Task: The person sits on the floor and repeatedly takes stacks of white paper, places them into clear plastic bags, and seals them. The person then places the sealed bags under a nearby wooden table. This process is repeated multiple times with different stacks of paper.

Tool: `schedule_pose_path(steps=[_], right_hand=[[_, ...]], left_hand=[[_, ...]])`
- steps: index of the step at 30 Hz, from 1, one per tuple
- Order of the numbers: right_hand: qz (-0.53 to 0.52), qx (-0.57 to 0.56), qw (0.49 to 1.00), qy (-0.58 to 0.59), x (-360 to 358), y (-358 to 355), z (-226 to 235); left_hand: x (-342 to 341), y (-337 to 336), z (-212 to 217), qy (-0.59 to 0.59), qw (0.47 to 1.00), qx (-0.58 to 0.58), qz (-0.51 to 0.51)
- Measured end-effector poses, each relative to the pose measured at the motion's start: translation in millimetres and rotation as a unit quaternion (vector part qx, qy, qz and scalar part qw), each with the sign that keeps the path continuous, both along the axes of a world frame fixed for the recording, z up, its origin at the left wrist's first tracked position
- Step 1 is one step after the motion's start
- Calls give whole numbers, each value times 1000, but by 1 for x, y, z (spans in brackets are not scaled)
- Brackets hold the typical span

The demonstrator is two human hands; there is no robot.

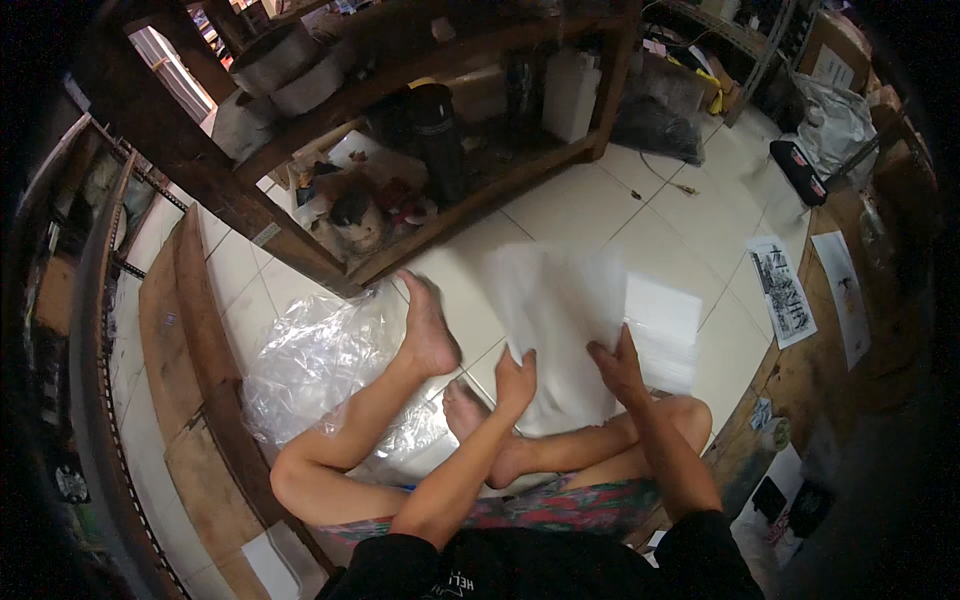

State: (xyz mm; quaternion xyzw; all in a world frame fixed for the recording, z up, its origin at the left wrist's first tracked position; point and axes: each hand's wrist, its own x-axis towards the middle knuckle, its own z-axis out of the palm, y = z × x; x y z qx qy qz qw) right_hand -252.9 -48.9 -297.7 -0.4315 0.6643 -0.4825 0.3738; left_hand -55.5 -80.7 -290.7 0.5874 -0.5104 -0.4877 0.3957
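White sheet [560,300]: blurred, held above the tiled floor [590,200], over the crossed legs. Left hand [515,380] pinches its lower edge; right hand [617,365] grips the same edge just beside. Clear plastic [315,365] lies left; paper stack [665,330] right.

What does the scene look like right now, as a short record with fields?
Posture: seated on white tiled floor, legs bare
Left hand: grips the lower edge of a blurred white sheet
Right hand: holds the same sheet
Beside sheet: stack of white sheets, at the right
By left leg: crumpled clear plastic
Ahead: wooden shelf, cluttered
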Motion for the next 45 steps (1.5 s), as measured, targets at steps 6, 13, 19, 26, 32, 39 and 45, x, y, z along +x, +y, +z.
schedule_pose_path(steps=[6, 13, 19, 26, 32, 39, 45], right_hand=[[0, -26, 1000, -15, 40, 2, 44], [21, -133, 987, 83, 69, -4, -18], [-68, -93, 992, 42, 90, -18, -12], [37, -59, 985, 156, 77, 5, -49], [-49, -58, 995, 62, 97, -1, -22], [-96, -95, 989, -53, 100, -13, -27], [-54, -103, 993, 29, 113, 11, -7]], left_hand=[[55, -17, 61, -10, 986, -167, -22], [65, -13, 39, -85, 987, -61, -126], [46, -10, 99, -61, 991, 119, 16], [43, -3, 105, -32, 994, 33, 104], [51, 0, 84, -9, 996, -85, -37], [36, -16, 71, 47, 987, -93, 125], [43, 0, 122, -89, 990, 81, 79]])
